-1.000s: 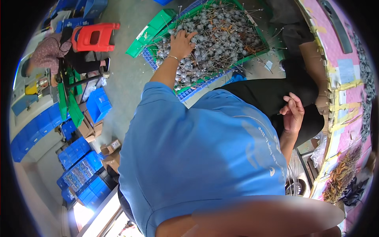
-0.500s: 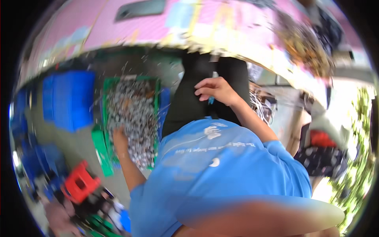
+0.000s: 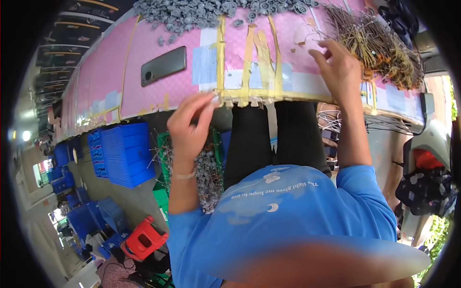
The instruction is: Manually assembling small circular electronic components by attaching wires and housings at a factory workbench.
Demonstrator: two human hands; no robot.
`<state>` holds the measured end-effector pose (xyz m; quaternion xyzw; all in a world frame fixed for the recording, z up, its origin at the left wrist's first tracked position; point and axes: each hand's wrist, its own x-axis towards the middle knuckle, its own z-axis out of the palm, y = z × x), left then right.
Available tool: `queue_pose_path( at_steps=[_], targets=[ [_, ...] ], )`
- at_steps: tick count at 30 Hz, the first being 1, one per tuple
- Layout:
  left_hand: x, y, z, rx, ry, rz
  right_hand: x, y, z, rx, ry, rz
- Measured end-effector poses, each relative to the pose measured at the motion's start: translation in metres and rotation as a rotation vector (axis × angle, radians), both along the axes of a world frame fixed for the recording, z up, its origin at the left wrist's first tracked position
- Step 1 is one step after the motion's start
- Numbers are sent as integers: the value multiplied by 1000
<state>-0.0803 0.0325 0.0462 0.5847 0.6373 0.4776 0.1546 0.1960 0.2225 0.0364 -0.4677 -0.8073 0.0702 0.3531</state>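
Observation:
My left hand [image 3: 189, 127] is raised over the table's front edge, its thumb and forefinger closed on a small pale thing [image 3: 215, 100] too small to name. Over the right part of the pink-covered table [image 3: 168, 43] is my right hand [image 3: 340, 69], thumb and forefinger curved but apart, with nothing visible between them. Beside it lies a large bundle of thin wire stems [image 3: 379, 45] with yellowish-brown ends. A heap of small grey cup-shaped pieces [image 3: 192, 14] spreads along the table's far side. Below my left hand stands a green crate [image 3: 162, 141] full of similar grey pieces on stems.
A dark phone [image 3: 163, 66] lies on the table's left part. Stacked blue crates [image 3: 127, 153] stand on the floor at left, a red plastic stool [image 3: 145, 238] nearer. White wires [image 3: 330, 120] hang below the table at right, near a bag [image 3: 425, 192].
My left hand has come up out of the green crate to the table edge. My right hand has moved from above my lap to the table beside the stems. The view has tilted up.

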Motion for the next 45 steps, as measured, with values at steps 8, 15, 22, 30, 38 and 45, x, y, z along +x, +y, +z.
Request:
queue_pose_path(
  at_steps=[8,15,22,30,38,45],
  targets=[
    [-41,178,-3,83,742,120,31,-37,-10,-186,-21,-46],
    [-55,200,-28,-49,774,97,36,-62,-18,-417,526,45],
    [-56,184,-37,66,666,170,35,-93,-38,-600,902,65],
    [-47,147,-29,-54,502,117,47,-119,-77,-849,1619,2],
    [54,43,-24,-40,-845,-287,21,-155,-41,-429,1035,220],
    [79,-7,-42,-214,-1051,-340,-3,-154,-14,-372,594,601]
  ],
)
